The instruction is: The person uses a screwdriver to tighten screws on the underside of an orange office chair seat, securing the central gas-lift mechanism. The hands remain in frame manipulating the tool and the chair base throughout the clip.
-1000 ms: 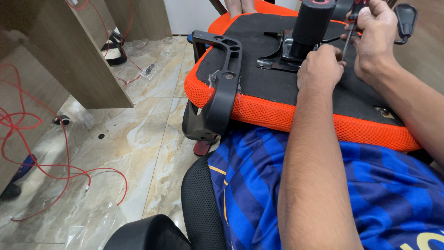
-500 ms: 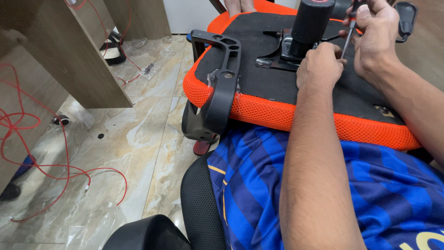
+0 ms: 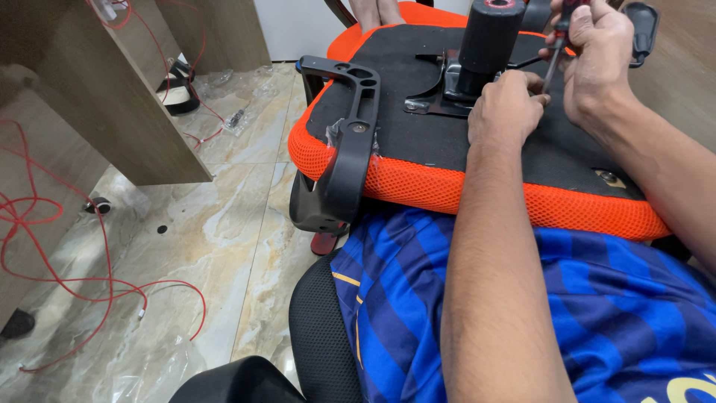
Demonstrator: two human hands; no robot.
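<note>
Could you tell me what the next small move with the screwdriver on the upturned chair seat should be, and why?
Probably turn the red-handled screwdriver while pressing down. The right hand grips it upright, tip beside the black cylinder on the metal bracket; the left hand steadies there on the orange mesh chair seat.

This looks like an office being fitted out: marble floor tiles (image 3: 224,224), wooden desk panels (image 3: 97,89), loose red cables (image 3: 45,224), plastic wrapping (image 3: 149,369), and an upturned office chair seat (image 3: 418,149).
</note>
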